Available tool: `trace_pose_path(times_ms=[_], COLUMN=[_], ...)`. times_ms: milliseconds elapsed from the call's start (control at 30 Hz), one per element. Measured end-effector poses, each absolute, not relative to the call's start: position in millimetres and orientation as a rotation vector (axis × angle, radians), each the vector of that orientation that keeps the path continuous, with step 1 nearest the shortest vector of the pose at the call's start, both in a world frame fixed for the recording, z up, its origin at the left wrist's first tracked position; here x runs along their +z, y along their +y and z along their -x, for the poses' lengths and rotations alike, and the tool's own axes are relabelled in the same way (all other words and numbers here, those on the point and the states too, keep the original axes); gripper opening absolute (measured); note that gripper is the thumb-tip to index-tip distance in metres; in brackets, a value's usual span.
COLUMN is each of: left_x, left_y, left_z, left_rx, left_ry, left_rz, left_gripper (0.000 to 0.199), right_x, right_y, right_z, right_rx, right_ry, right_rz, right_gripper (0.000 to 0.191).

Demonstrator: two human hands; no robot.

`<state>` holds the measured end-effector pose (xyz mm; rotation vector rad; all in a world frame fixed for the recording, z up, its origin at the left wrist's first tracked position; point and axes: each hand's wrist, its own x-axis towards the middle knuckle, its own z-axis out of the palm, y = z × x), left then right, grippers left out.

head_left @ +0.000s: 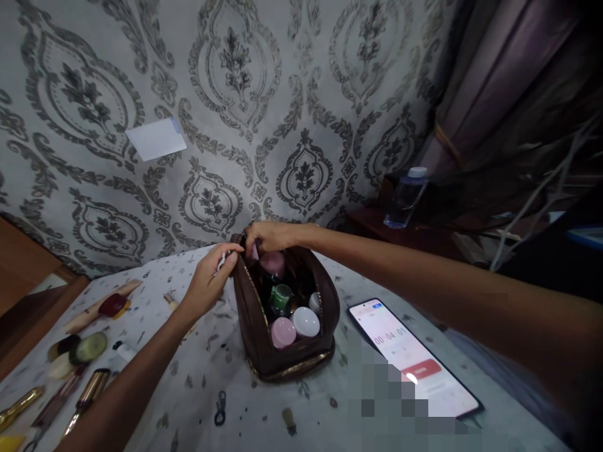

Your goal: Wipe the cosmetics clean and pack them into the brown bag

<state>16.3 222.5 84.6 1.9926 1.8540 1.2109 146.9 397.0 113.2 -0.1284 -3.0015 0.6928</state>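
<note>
A dark brown zippered bag [289,361] stands open on the patterned white sheet. Inside it are a pink-lidded jar [283,333], a white-lidded jar [305,322], a green-topped container [281,298] and a larger pink item [272,263]. My left hand [214,273] pinches the bag's rim at its far left corner. My right hand [267,238] reaches over the far end of the bag, fingers curled down around a small pale item [255,251], whose lower part is hidden inside.
Several cosmetics, including a gold-and-brown tube [92,389] and a green round container [88,347], lie at the left. A phone [417,358] showing a timer lies right of the bag. A clear bottle [406,198] stands behind my right arm.
</note>
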Motion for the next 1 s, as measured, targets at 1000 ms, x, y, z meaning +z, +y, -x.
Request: trace_pose_path(times_ms=[1000], left_x=[74], left_y=[218], left_z=[-4], left_rx=[1.307], left_ry=[1.850], left_rz=[-1.901], left_gripper=[0.032], right_x=[114], right_y=[370], right_z=[-156], right_rx=[0.171], right_ry=[-2.923], right_rz=[-0.015], right_gripper=[0.029])
